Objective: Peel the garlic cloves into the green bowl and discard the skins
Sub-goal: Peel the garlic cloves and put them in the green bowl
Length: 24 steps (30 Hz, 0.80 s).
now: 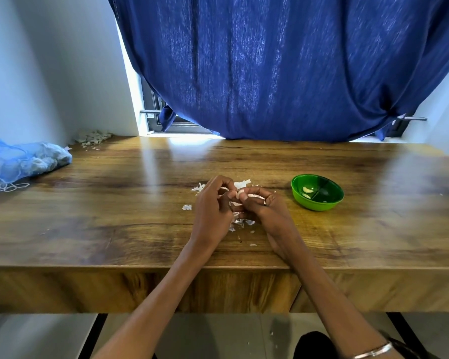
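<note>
Both hands meet over the middle of the wooden desk. The left hand has its fingers curled inward, and the right hand likewise; between their fingertips sits a pale garlic clove, pinched from both sides. The grip of each hand is therefore clamped on that clove. A ring shows on one finger of the right hand, and a metal bangle circles the right wrist.

Loose white garlic skins lie on the desk around and under the hands, with scraps at 12 o'clock, at 9 o'clock and at 6 o'clock of the hands. A few flecks lie on the floor below the desk edge.

The green bowl stands on the desk at 3 o'clock of the hands, near but apart from them. It holds peeled cloves: two pale pieces lie in its left half, and a small pale bit lies near its front wall.

At 10 o'clock, at the desk's far left edge, lies a blue mesh bag with rounded pale contents; they cannot be identified with certainty. Beyond it, in the far left corner, sits a heap of dry skins. A blue curtain hangs behind the desk.
</note>
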Each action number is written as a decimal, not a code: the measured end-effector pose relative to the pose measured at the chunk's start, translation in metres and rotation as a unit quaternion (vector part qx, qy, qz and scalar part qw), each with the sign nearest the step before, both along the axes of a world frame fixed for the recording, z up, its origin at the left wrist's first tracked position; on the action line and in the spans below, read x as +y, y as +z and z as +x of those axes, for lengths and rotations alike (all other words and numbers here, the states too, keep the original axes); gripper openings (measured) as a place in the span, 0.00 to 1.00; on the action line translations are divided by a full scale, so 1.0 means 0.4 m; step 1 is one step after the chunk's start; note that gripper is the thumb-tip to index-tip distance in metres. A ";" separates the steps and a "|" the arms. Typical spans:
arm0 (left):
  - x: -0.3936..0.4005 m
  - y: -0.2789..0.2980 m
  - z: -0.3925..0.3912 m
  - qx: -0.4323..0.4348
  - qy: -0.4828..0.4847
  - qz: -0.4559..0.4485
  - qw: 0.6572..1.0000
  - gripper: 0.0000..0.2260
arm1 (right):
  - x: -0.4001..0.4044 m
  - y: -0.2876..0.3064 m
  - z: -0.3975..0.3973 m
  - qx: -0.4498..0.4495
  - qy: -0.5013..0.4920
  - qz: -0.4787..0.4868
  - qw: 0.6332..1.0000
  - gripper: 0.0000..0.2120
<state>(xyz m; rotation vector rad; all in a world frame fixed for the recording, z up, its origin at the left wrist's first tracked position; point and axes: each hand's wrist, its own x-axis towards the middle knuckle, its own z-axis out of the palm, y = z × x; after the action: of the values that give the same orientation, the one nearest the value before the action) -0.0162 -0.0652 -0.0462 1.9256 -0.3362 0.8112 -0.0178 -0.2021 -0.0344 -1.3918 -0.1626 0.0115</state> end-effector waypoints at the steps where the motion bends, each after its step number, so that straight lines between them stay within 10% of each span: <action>1: 0.001 0.001 -0.002 0.003 0.005 -0.012 1.000 0.10 | 0.000 0.000 0.000 -0.001 -0.002 0.001 1.000 0.04; 24: 0.004 0.012 -0.019 0.051 -0.034 -0.114 0.992 0.08 | -0.007 -0.009 -0.003 -0.084 -0.059 -0.037 0.994 0.05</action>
<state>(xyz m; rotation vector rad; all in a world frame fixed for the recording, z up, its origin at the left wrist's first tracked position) -0.0236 -0.0636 -0.0413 1.7258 -0.2349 0.6744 -0.0189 -0.2047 -0.0382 -1.4746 -0.2219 -0.2012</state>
